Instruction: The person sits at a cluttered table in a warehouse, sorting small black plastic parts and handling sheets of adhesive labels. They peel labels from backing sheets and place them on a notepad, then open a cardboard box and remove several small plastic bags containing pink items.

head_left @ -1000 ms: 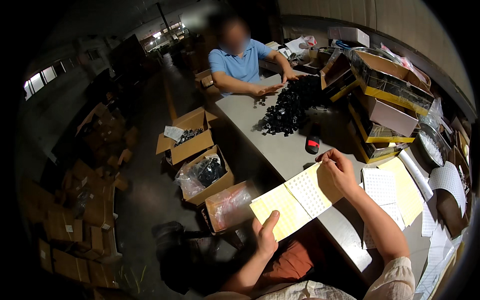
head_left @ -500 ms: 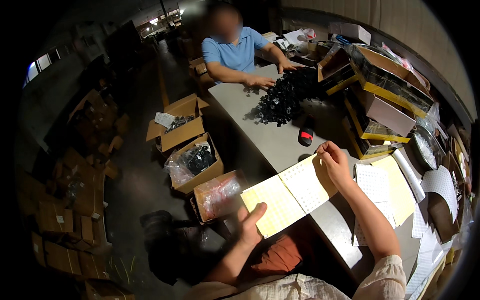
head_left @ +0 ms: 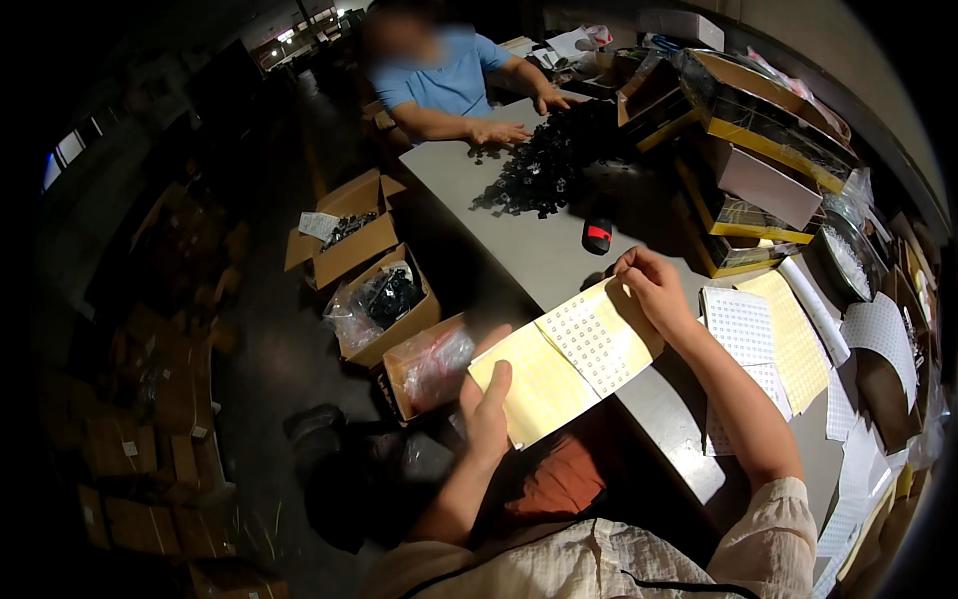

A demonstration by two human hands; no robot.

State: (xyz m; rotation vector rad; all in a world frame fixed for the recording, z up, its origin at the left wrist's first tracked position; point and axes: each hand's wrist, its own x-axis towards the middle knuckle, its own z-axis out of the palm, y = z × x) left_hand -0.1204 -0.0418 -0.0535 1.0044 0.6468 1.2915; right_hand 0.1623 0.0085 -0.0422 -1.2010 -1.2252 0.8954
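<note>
Holding one yellow sheet [head_left: 539,389] near the bench [head_left: 529,255], gripping its left end with the left hand [head_left: 486,411], pinching its right end with the right hand [head_left: 654,292]; having three cartons [head_left: 364,250] at left.

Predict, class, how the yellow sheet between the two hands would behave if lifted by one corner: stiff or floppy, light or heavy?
The yellow sheet is probably light: the right hand seems to pinch it only near one corner. It is likely floppy too: it looks paper-thin, and a similarly patterned curled sheet arches farther right.
</note>
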